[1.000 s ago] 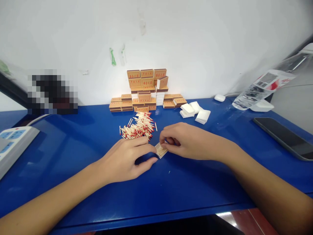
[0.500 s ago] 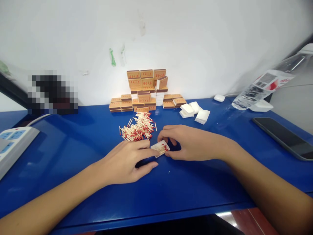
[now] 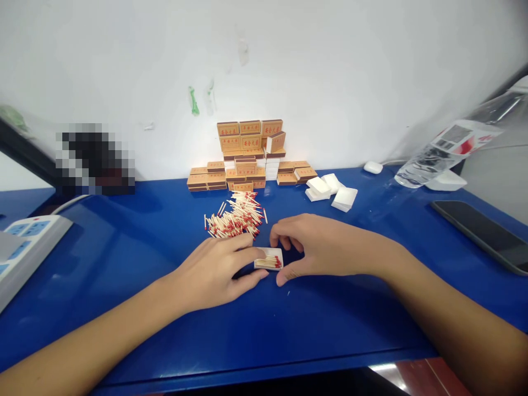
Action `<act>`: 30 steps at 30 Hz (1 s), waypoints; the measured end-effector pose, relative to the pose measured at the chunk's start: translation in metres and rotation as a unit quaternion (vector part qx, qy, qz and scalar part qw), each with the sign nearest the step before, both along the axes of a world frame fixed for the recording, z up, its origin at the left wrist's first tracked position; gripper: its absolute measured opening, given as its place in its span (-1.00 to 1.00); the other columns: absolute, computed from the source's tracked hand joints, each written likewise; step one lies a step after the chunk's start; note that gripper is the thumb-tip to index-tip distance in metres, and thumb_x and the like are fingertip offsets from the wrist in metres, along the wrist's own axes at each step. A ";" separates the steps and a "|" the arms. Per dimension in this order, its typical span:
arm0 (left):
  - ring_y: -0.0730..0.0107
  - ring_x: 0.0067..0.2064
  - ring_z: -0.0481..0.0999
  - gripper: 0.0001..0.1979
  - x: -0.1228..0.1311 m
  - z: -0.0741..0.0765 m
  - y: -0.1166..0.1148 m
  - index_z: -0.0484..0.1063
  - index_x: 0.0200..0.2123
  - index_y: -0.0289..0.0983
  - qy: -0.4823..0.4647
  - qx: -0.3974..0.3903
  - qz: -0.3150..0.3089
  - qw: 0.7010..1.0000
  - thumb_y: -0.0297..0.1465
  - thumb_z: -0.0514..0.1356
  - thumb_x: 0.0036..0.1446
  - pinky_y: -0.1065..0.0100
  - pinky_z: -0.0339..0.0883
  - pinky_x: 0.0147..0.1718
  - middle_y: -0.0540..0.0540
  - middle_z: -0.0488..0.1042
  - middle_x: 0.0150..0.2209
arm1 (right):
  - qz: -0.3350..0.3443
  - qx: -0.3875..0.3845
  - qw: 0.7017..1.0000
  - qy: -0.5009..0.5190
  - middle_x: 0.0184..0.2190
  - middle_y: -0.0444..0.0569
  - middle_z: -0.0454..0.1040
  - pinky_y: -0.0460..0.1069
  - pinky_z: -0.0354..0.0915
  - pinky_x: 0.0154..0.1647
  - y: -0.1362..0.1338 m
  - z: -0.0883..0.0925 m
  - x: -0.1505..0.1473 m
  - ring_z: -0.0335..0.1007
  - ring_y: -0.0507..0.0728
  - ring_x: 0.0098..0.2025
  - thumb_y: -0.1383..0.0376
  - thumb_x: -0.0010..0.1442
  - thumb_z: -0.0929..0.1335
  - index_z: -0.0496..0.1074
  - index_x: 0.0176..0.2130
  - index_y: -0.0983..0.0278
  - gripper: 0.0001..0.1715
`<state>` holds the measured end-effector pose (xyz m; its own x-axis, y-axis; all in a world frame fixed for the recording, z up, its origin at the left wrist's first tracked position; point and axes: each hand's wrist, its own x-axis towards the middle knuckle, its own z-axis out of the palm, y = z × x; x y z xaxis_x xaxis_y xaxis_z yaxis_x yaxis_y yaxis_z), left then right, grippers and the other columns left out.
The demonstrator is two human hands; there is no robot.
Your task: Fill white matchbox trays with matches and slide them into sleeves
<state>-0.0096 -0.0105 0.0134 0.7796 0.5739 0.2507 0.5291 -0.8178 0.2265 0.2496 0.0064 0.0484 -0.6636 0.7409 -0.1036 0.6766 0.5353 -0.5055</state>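
Here the matchbox tray [image 3: 269, 258], filled with matches, lies flat on the blue counter [image 3: 124, 264], pinched between both hands. The left hand [image 3: 214, 272] closes on its end from eight o'clock, the right hand [image 3: 313, 247] from three o'clock. Loose matches [image 3: 235, 215] lie at eleven o'clock. The tray looks light, thin-walled and easily crushed or spilled; its short ends seem the safest hold.

A blue table [image 3: 313, 324] carries a heap of loose matches [image 3: 235, 217] near its middle, with a small tray [image 3: 269, 259] of matches just in front. Stacked matchboxes [image 3: 247, 159] stand along the wall with white trays [image 3: 332, 191] beside them. A power strip [image 3: 25, 247] lies far left, a phone [image 3: 482, 234] far right.
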 end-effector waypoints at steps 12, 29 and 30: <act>0.32 -0.30 0.59 -0.55 0.003 0.000 0.001 0.51 0.11 -0.24 0.010 0.010 0.065 0.998 -0.11 0.32 0.27 0.32 0.39 -0.38 -0.10 0.62 -0.11 | -0.104 0.145 0.979 0.104 -0.24 -0.04 0.46 -0.02 0.20 -0.26 0.054 -0.045 -0.012 0.30 0.06 -0.32 0.44 0.20 0.32 0.53 -0.10 0.27 -0.71; 0.29 -0.26 0.63 -0.67 0.003 0.002 0.002 0.56 -0.03 -0.23 0.021 0.007 0.062 0.998 -0.14 0.29 0.29 0.32 0.38 -0.40 -0.07 0.63 -0.11 | -0.009 0.097 0.995 0.017 -0.18 -0.01 0.33 0.05 0.24 -0.12 0.054 -0.029 0.018 0.31 0.14 -0.18 0.23 0.39 0.34 0.49 -0.20 0.23 -0.84; 0.30 -0.27 0.63 -0.67 0.003 0.002 0.001 0.55 -0.03 -0.23 0.020 0.007 0.064 0.998 -0.14 0.30 0.29 0.33 0.37 -0.40 -0.07 0.63 -0.11 | -0.009 0.081 0.997 0.011 -0.18 -0.01 0.34 0.05 0.24 -0.14 0.052 -0.027 0.020 0.30 0.14 -0.20 0.23 0.40 0.33 0.48 -0.20 0.23 -0.84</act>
<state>-0.0069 -0.0091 0.0154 0.7104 0.6656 0.2287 0.6374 -0.7462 0.1920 0.2692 0.0583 0.0217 -0.6507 0.7586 0.0329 0.6770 0.5993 -0.4273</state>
